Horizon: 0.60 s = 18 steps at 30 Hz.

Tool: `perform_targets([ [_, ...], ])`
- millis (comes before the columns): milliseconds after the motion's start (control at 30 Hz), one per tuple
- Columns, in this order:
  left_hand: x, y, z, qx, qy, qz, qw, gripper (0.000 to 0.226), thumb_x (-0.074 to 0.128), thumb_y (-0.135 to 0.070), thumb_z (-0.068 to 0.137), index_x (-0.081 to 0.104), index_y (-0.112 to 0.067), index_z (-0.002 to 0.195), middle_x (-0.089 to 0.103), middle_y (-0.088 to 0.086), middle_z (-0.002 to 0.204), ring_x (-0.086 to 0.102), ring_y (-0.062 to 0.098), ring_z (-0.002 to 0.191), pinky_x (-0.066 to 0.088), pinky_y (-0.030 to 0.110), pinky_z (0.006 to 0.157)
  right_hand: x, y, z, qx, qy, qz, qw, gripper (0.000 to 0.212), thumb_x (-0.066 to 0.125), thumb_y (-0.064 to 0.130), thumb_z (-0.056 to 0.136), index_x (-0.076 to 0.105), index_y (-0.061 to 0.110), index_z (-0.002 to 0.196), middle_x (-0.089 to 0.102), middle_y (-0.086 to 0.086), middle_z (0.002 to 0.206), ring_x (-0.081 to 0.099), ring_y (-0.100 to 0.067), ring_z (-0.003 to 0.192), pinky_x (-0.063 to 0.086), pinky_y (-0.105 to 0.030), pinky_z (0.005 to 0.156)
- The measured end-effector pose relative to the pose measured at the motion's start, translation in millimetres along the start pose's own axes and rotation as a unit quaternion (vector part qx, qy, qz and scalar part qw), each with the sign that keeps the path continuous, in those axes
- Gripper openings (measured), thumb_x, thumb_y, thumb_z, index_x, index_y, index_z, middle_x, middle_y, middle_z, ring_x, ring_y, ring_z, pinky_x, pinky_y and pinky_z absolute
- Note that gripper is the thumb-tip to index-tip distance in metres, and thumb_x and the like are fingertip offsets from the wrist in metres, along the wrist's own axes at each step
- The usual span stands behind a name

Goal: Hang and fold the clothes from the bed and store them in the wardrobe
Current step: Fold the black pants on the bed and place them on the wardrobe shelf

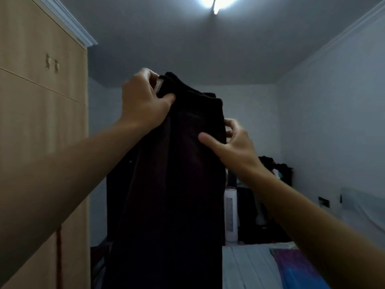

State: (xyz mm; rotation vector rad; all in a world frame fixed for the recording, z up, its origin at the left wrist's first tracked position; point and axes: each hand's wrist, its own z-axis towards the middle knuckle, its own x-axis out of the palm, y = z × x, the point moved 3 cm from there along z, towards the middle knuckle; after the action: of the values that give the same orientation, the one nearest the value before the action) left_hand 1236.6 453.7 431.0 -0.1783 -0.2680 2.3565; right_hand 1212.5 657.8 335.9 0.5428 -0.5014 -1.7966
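A dark, almost black garment (177,174) hangs lengthwise in front of me, held up high at its waistband end. My left hand (143,99) grips the top left corner, thumb pressed on the front, with a pale label showing by the fingers. My right hand (231,140) pinches the right edge lower down, thumb on the front and fingers curled behind the cloth. The garment's lower end drops out of view at the bottom. The wooden wardrobe (41,122) stands at the left with its doors closed.
The bed (250,265) with a pale sheet lies at the lower right, a purple and blue cloth (298,270) on it. A white tower appliance (230,215) and a heap of dark things (275,167) stand at the far wall. A ceiling lamp (216,3) shines overhead.
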Motion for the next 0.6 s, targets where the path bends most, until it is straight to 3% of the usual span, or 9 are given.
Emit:
perform_targets([
  [133, -10.2, -6.8, 3.1, -0.007, -0.006, -0.003, 1.0, 0.033, 0.08, -0.026, 0.073, 0.062, -0.015, 0.098, 0.068, -0.002, 0.083, 0.067, 0.014, 0.076, 0.058, 0.035, 0.073, 6.8, 0.7, -20.3, 0.005, -0.002, 0.029, 1.0, 0.057, 0.082, 0.036, 0.078, 0.051, 0.017, 0.122, 0.066, 0.005, 0.104, 0.071, -0.012, 0.093, 0.062, -0.036, 0.078],
  [200, -13.6, -7.6, 1.2, -0.008, -0.009, -0.001, 1.0, 0.034, 0.08, -0.027, 0.072, 0.062, -0.014, 0.098, 0.068, -0.002, 0.082, 0.067, 0.014, 0.075, 0.057, 0.033, 0.071, 5.1, -2.5, -21.5, 0.021, 0.012, 0.043, 0.999, 0.051, 0.08, 0.038, 0.079, 0.056, 0.016, 0.118, 0.069, 0.0, 0.105, 0.071, -0.014, 0.094, 0.061, -0.04, 0.081],
  [333, -19.6, -1.2, -6.5, -0.019, -0.002, 0.002, 1.0, 0.032, 0.081, -0.027, 0.075, 0.06, -0.016, 0.097, 0.064, -0.006, 0.08, 0.066, 0.012, 0.076, 0.052, 0.022, 0.065, 0.5, -17.3, -28.9, 0.05, 0.12, 0.098, 0.987, 0.055, 0.081, 0.033, 0.072, 0.063, 0.015, 0.121, 0.072, -0.005, 0.112, 0.07, -0.022, 0.103, 0.056, -0.047, 0.093],
  [467, -22.9, 4.3, -10.0, -0.025, 0.017, -0.018, 0.999, 0.035, 0.083, -0.027, 0.076, 0.06, -0.018, 0.1, 0.069, -0.001, 0.088, 0.068, 0.014, 0.08, 0.059, 0.032, 0.075, -3.0, -22.4, -21.3, 0.025, 0.116, 0.073, 0.99, 0.037, 0.074, 0.007, 0.083, 0.065, 0.011, 0.119, 0.072, -0.009, 0.111, 0.07, -0.026, 0.103, 0.055, -0.051, 0.094],
  [600, -31.0, 8.7, -3.8, -0.039, 0.052, -0.073, 0.995, 0.038, 0.084, -0.025, 0.074, 0.057, -0.021, 0.102, 0.072, 0.005, 0.091, 0.072, 0.02, 0.081, 0.061, 0.044, 0.078, -11.4, -9.0, -6.3, -0.017, 0.091, 0.019, 0.996, 0.033, 0.073, 0.003, 0.085, 0.065, 0.008, 0.117, 0.073, -0.008, 0.106, 0.072, -0.023, 0.097, 0.056, -0.05, 0.091],
])
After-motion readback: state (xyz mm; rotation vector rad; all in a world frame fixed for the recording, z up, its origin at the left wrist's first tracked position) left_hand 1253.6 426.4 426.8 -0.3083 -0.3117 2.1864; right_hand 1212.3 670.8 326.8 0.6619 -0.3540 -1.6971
